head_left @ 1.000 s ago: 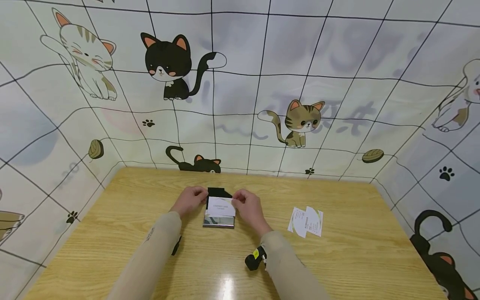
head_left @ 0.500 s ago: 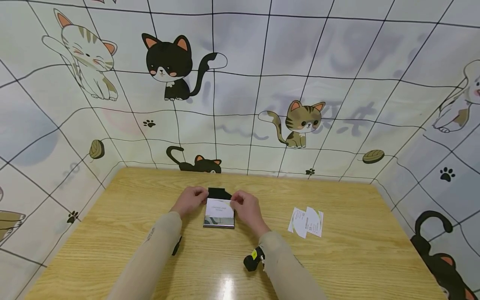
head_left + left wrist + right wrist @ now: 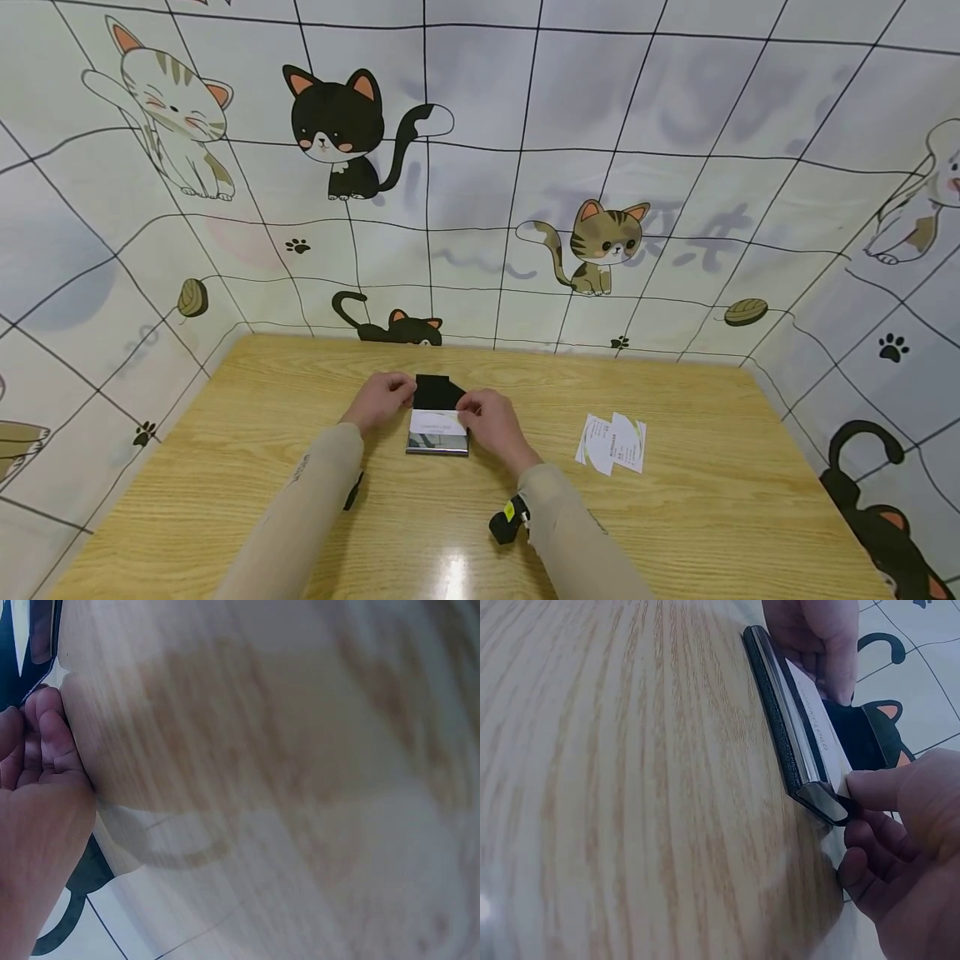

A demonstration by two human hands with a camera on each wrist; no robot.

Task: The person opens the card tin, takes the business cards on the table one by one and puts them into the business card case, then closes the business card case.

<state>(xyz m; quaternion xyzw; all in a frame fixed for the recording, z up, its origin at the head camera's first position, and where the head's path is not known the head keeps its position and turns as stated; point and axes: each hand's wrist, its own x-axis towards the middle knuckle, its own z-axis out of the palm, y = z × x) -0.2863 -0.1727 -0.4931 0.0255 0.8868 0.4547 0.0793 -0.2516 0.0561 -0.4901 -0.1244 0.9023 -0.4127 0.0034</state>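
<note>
A black business card case [image 3: 432,393] with a shiny metal pocket lies unfolded near the table's back, its flap pointing away. A white business card [image 3: 438,422] with printed lettering sits partly inside the pocket. At the case's left edge, my left hand [image 3: 378,402] pinches the black flap between thumb and fingers. My right hand [image 3: 491,419] is at the card's upper right corner. In the right wrist view its thumb lies on the card [image 3: 821,724] and its other fingers curl beneath the case's edge. The left wrist view catches only a sliver of the case.
Several loose business cards [image 3: 611,443] overlap on the wooden table [image 3: 690,517] to the right. A cat-patterned cloth [image 3: 480,183] rises behind the table and along both sides. A black camera [image 3: 507,522] is strapped to the right wrist.
The business card has slid toward me, deeper into the metal pocket, baring more of the black flap. My right hand has moved down with it, while my left hand has stayed in place.
</note>
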